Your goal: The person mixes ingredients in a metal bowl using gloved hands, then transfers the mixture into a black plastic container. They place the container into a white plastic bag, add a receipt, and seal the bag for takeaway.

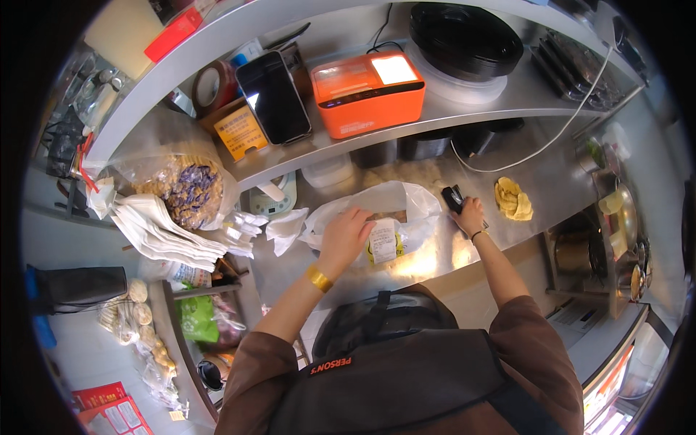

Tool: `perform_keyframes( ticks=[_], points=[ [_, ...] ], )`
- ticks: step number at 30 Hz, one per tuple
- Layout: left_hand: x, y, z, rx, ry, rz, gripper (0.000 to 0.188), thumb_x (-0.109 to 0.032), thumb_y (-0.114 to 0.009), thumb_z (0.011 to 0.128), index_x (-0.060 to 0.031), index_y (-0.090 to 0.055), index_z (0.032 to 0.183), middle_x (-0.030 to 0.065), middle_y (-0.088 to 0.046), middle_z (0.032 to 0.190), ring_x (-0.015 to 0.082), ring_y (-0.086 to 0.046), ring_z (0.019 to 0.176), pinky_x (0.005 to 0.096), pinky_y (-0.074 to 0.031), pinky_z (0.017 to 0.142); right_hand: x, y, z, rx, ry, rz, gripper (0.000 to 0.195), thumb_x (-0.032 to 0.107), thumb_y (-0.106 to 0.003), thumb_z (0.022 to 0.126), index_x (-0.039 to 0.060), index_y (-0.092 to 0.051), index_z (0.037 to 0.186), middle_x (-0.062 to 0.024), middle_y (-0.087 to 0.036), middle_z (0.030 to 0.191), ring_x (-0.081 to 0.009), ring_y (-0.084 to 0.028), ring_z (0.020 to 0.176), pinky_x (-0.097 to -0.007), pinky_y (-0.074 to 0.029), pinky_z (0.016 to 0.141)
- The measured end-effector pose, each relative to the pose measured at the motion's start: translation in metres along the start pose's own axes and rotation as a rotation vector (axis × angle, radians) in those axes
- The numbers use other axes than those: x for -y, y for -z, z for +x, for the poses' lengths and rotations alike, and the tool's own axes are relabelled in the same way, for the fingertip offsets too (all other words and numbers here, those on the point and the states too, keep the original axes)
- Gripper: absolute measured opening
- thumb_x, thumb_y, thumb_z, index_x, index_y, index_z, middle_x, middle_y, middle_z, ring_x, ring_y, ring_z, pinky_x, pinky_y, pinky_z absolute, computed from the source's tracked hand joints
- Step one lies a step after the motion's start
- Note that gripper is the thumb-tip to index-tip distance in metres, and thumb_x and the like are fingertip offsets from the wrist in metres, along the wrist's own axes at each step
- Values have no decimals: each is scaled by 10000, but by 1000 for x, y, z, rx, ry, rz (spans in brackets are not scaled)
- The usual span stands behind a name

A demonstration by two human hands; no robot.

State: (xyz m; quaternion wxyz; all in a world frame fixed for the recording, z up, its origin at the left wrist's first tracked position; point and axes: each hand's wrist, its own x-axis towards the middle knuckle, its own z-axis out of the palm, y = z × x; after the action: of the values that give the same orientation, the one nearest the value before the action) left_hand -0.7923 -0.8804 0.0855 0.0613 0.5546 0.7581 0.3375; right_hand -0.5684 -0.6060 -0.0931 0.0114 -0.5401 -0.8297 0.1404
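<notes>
My left hand (346,237) is over the left side of a white translucent plastic bag (421,209), its thumb apart from the fingers. Whether it touches the film is hard to tell. A printed paper slip (384,242) lies against the front of the bag, over a yellow-and-black print. Something brownish shows inside the bag's mouth, mostly hidden. To the right of the bag, my right hand (471,216) grips a black stapler (452,198) on the steel counter (337,283). Yellow flat crisp-like pieces (513,199) lie in a small pile beyond that hand.
Above the counter's back runs a steel shelf (359,142) with an orange label printer (370,95), a smartphone (273,98) and black plastic containers (466,41). A white cable (576,109) hangs down. Left are folded paper bags (163,231), a large bag of packets (190,185) and a scale (273,198).
</notes>
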Motion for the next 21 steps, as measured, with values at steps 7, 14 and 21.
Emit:
perform_keyframes(
  ticks=[7, 14, 21],
  points=[
    [-28, 48, -22, -827, 165, 350, 296, -119, -711, 781, 14, -627, 1032, 118, -629, 938, 286, -594, 894, 395, -470, 818, 158, 155, -74, -330, 677, 430, 502, 279, -709, 747, 20, -557, 1149, -186, -538, 1111, -354, -512, 1056, -434, -422, 903],
    [84, 26, -35, -187, 927, -791, 251, -239, -559, 907, -19, -571, 788, 80, -572, 686, 236, -618, 739, 336, -487, 682, 164, 110, -42, -157, 493, -350, 208, 165, -639, 769, 95, -582, 956, -101, -622, 988, -264, -602, 956, -383, -450, 757],
    [80, 32, -7, -53, 874, -1256, 254, -192, -493, 927, -97, -471, 693, 9, -448, 580, 164, -528, 646, 308, -465, 648, 126, 183, -5, 77, 281, -224, 255, 205, -572, 768, -12, -706, 769, -221, -691, 822, -310, -701, 753, -396, -554, 732]
  ],
)
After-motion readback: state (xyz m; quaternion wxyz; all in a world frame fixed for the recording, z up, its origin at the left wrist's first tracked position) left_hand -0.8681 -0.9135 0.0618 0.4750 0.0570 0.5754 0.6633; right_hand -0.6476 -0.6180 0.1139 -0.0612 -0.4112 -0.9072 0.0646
